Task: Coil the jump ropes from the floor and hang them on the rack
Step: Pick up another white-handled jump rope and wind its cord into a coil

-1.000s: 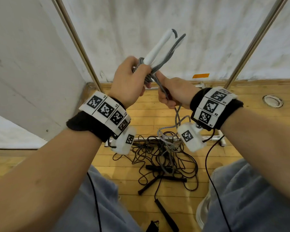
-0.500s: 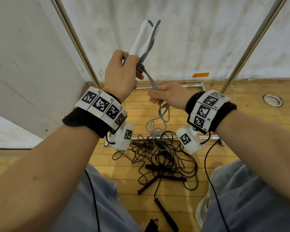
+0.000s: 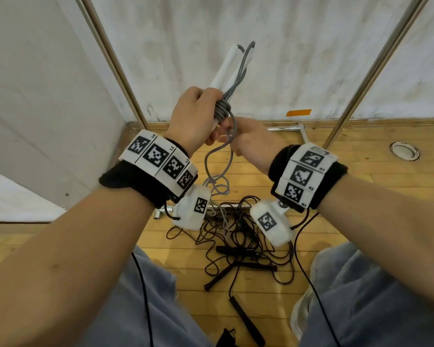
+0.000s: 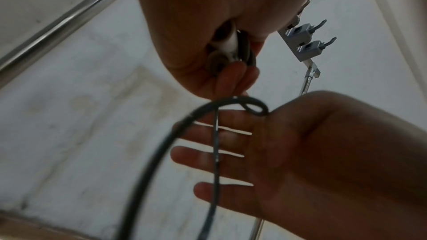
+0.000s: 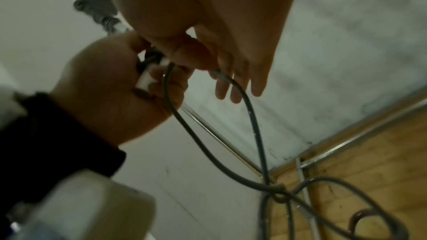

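While left hand (image 3: pixel 193 116) grips grey rope (image 3: pixel 222 110) | wristband tags (image 3: pixel 158 156) (L2–L4 legible)

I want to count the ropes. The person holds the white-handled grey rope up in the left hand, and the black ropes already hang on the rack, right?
Not quite. The black ropes lie tangled on the wooden floor, not on the rack, as the head view shows. The left hand does hold the white-handled grey rope up.

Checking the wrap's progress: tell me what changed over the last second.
The right hand swung the grey cord round the white handles, adding turns; less cord hangs slack. The handles tipped from leaning right to nearly upright. The left hand still grips the handles; the black ropes on the floor lie unmoved.
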